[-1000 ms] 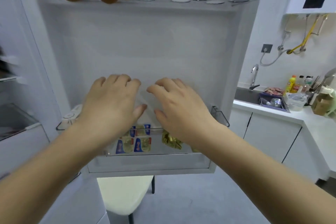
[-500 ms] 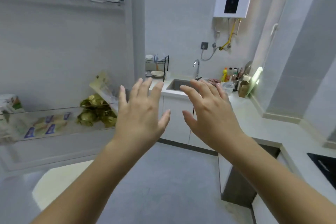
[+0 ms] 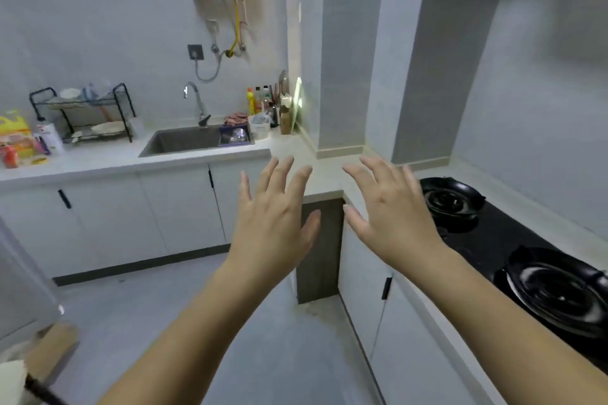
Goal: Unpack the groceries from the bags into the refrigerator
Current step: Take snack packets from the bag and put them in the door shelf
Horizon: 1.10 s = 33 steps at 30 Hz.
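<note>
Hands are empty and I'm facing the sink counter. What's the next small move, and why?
Probably turn left and down toward the brown paper-like bag at the lower left edge, though blur leaves its identity uncertain. The left hand and right hand are both spread open, holding nothing, so a grocery item has to be fetched.

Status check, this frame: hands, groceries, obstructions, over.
Left hand open, empty. Right hand open, empty. No groceries held; facing sink and stove. Nothing between hands.

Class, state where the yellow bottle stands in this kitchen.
In the head view, the yellow bottle stands on the counter against the back wall, right of the sink, beside other bottles.
</note>
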Tool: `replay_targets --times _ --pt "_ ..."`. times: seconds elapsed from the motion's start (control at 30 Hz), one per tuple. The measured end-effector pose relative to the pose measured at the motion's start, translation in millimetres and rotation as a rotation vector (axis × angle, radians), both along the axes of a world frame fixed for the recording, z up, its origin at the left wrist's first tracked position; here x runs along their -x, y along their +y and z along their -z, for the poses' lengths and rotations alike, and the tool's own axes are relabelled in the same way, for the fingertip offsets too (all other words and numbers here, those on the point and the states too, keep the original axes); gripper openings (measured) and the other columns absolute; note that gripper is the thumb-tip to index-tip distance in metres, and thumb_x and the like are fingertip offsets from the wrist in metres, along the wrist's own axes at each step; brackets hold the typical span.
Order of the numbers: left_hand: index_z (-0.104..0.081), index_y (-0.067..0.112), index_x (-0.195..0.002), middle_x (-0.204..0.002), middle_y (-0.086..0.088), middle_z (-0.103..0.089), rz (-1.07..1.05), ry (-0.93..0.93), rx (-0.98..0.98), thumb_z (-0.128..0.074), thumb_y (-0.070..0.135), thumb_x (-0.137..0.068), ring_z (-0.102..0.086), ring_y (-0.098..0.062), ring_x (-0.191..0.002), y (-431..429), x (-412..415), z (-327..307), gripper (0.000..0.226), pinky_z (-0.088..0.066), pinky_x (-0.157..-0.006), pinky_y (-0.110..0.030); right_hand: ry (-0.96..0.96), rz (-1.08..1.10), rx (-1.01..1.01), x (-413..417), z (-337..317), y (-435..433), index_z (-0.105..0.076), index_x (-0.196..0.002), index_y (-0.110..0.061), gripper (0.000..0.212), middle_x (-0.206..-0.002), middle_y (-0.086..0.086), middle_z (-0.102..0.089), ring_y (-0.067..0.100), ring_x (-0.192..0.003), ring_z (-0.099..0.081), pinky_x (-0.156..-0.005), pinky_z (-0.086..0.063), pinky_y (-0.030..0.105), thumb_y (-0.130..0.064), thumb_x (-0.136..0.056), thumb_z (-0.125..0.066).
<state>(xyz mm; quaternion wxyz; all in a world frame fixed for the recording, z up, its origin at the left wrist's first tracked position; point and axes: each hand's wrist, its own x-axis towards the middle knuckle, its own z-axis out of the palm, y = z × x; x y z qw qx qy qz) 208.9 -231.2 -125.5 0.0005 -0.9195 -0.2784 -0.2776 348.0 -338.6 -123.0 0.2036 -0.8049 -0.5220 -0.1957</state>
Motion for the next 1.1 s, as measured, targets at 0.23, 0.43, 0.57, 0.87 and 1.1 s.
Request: replay_targets --times 0.23,0.43,0.57,0.87,1.1 --pt "-0.023 0.028 -0.148 -0.161 0.000 -0.014 0.267 0.045 0.069 -0.047 0.045 -0.096 -0.003 -0.020 -0.150 -14 -128 30 0.060 -0.003 -0.120 -0.053 0.045 0.305 0.075 -98 32 -53 -0.042 -0.144 -0.023 0.057 -0.151 0.003 -0.039 0.023 -0.143 -0.030 -0.118 -0.017 0.051 -0.033 -0.091 -0.059" --pt "-0.032 0.022 -0.147 -0.158 -0.002 -0.023 0.518 0.082 0.100 -0.050 0.040 -0.095 -0.011 -0.022 -0.149 -33 -241 55 0.058 -0.007 -0.118 -0.053 0.113 0.579 0.153 -171 52 -104 -0.039 -0.147 -0.026 0.057 -0.154 0.001 -0.034 0.021 -0.145 -0.027 -0.120 -0.013 0.049 -0.035 -0.093 -0.056" --pt "-0.040 0.019 -0.143 -0.154 -0.005 -0.033 0.667 0.141 0.136 -0.055 0.037 -0.091 -0.020 -0.025 -0.147 -64 -293 86 0.056 -0.016 -0.116 -0.058 0.172 0.788 0.119 -194 73 -157 -0.048 -0.140 -0.023 0.054 -0.148 0.004 -0.043 0.024 -0.139 -0.036 -0.117 -0.020 0.049 -0.030 -0.089 -0.064" --pt "-0.023 0.026 -0.150 -0.159 0.002 -0.017 1.013 0.387 0.170 -0.044 0.046 -0.096 -0.007 -0.017 -0.149 -188 -345 139 0.062 -0.009 -0.120 -0.050 0.366 1.179 0.123 -172 126 -299 -0.046 -0.141 -0.024 0.055 -0.148 0.003 -0.042 0.026 -0.137 -0.037 -0.116 -0.024 0.049 -0.030 -0.089 -0.063" --pt "-0.027 0.034 -0.148 -0.159 -0.004 -0.017 1.107 0.455 0.169 -0.048 0.051 -0.091 -0.008 -0.022 -0.148 -278 -347 167 0.063 -0.014 -0.119 -0.049 0.544 1.186 0.294 -152 158 -378 -0.027 -0.150 -0.030 0.064 -0.156 0.000 -0.025 0.022 -0.144 -0.021 -0.119 -0.017 0.044 -0.043 -0.093 -0.053"
